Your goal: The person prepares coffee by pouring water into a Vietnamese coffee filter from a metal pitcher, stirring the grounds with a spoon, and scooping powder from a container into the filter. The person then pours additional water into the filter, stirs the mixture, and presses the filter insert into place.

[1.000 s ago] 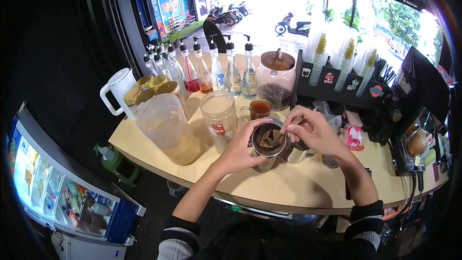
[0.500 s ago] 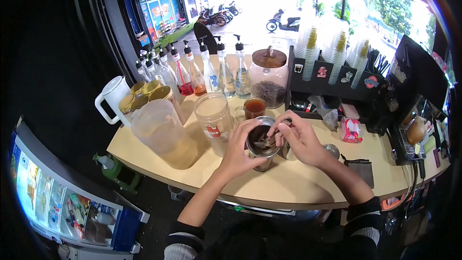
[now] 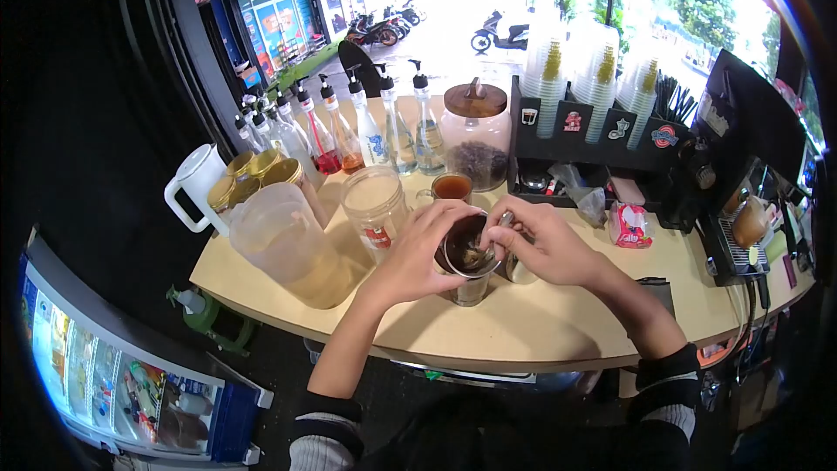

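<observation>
My left hand (image 3: pixel 417 255) is wrapped round a metal cup (image 3: pixel 459 234) with dark contents, tilted over a clear glass (image 3: pixel 472 293) on the counter. Pinched in my right hand (image 3: pixel 551 246) is a metal spoon (image 3: pixel 503 221), its bowl down inside the cup. What lies in the cup is too dark to make out fully. Just behind the cup stands a glass mug (image 3: pixel 452 187) of reddish-brown drink. A clear jar (image 3: pixel 375 209) with a red label is left of my left hand, next to a large translucent pitcher (image 3: pixel 281 240).
Pump bottles (image 3: pixel 377 131) and a wooden-lidded jar (image 3: pixel 476 135) line the back of the wooden counter (image 3: pixel 514 336). A black holder (image 3: pixel 602 135) carries stacked plastic cups. At left are a white jug (image 3: pixel 199 181) and golden cans (image 3: pixel 261 170); a pink packet (image 3: pixel 629 225) lies at right.
The cup has tipped further toward my right hand, and the spoon has shifted within it. My fingers keep their hold on both. The whole view has moved slightly.
</observation>
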`<state>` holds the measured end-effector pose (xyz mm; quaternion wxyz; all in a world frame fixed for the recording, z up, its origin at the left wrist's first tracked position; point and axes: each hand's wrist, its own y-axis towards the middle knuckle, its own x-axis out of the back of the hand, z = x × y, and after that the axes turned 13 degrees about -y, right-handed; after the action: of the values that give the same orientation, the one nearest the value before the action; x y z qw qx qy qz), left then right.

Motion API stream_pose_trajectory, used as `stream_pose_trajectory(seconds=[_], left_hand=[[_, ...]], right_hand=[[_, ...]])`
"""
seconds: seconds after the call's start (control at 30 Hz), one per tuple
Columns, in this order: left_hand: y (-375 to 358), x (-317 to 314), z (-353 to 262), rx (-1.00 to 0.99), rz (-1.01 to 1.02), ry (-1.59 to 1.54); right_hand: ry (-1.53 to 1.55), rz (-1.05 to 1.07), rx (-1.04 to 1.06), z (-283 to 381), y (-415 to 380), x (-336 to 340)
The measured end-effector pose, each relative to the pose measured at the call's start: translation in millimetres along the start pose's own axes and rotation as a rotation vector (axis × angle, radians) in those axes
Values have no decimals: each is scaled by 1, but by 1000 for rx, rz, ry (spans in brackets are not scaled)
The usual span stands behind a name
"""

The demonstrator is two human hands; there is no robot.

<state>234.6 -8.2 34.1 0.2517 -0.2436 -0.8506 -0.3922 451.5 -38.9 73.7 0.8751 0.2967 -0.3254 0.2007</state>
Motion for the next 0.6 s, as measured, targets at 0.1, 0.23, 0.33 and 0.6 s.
stream_pose_trajectory(seconds=[0.1, 0.23, 0.33, 0.6], left_hand=[[3, 0, 2, 29, 41, -45], [3, -1, 3, 17, 10, -20], [2, -4, -1, -20, -12, 72], [-1, -5, -3, -62, -75, 200]], right_hand=[[7, -134, 50, -3, 3, 5], [-86, -14, 25, -4, 2, 0], [-34, -53, -35, 2, 9, 9], [264, -19, -110, -2, 10, -8]])
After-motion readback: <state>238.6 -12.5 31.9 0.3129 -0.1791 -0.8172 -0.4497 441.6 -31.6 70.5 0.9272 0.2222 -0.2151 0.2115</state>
